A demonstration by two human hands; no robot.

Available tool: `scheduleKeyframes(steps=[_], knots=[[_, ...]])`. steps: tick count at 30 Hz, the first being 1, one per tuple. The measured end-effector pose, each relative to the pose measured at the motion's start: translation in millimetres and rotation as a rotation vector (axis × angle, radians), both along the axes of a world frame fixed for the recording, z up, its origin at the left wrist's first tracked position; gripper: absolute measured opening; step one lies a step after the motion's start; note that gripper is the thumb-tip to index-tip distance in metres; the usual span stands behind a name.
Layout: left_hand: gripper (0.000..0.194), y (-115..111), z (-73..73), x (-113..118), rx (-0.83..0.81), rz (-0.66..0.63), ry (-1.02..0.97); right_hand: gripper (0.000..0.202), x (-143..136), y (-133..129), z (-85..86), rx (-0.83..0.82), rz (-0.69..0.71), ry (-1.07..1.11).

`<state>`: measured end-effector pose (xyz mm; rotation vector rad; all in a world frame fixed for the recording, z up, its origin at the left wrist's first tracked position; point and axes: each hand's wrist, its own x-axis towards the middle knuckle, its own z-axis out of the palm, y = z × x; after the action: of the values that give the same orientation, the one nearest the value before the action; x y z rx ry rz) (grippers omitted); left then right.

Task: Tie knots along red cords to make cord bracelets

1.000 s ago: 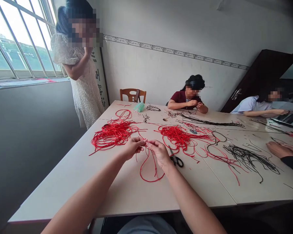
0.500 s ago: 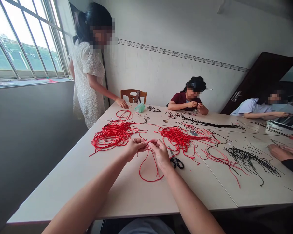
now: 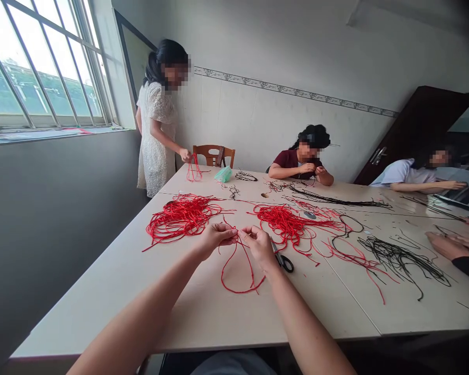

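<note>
Between my two hands a thin red cord (image 3: 223, 271) hangs in a loop that reaches down to the white table (image 3: 140, 291). My left hand (image 3: 219, 237) pinches it at the top, fingers closed. Right beside it, my right hand (image 3: 256, 242) is closed on the same cord, the fingertips of both hands nearly touching. The exact crossing of the cord is hidden by the fingertips. Black-handled scissors (image 3: 284, 262) lie just right of my right hand, partly covered by it. Piles of red cord lie to the left (image 3: 182, 219) and right (image 3: 281, 219) beyond my hands.
Black cords (image 3: 402, 258) lie at the right, near another person's hands (image 3: 449, 245). A green plastic bag (image 3: 223, 174) rests at the far edge by a wooden chair (image 3: 213, 152). A standing person (image 3: 156, 125) holds red cord (image 3: 194, 169). Two people sit beyond the table.
The standing person has moved back and lifted a red cord bundle off the table. My hands stay nearly in place, still pinching the cord; its loop has shifted slightly.
</note>
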<state>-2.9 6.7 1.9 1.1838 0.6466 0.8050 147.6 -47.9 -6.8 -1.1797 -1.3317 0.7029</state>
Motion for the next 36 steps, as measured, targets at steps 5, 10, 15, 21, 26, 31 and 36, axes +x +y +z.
scheduleKeyframes(steps=[5,10,15,21,26,31,36], knots=[[0.030,0.1,0.6,-1.7,0.011,-0.050,0.024,0.025,-0.7,1.0,-0.7,-0.016,0.022,0.038],[0.029,-0.8,3.0,-3.9,0.063,-0.113,0.111,0.025,-1.2,1.4,-1.4,-0.027,-0.009,-0.004],[0.029,-0.2,1.8,0.0,0.021,0.062,0.000,0.024,-14.1,-7.5,1.4,0.089,-0.262,-0.234],[0.030,-10.8,0.6,13.7,-0.042,0.336,-0.322,0.020,-41.3,-10.6,-0.3,0.112,-0.228,-0.383],[0.029,-20.8,-0.9,22.2,0.033,0.402,-0.307,0.015,-51.4,-5.1,-1.5,0.072,-0.279,-0.464],[0.028,-16.0,-2.9,18.6,0.143,0.386,-0.248,0.014,-44.9,-3.7,-2.3,0.084,-0.253,-0.414],[0.029,-2.7,3.5,1.4,0.267,0.283,-0.089,0.016,-13.7,-2.3,2.7,0.056,-0.250,-0.240]])
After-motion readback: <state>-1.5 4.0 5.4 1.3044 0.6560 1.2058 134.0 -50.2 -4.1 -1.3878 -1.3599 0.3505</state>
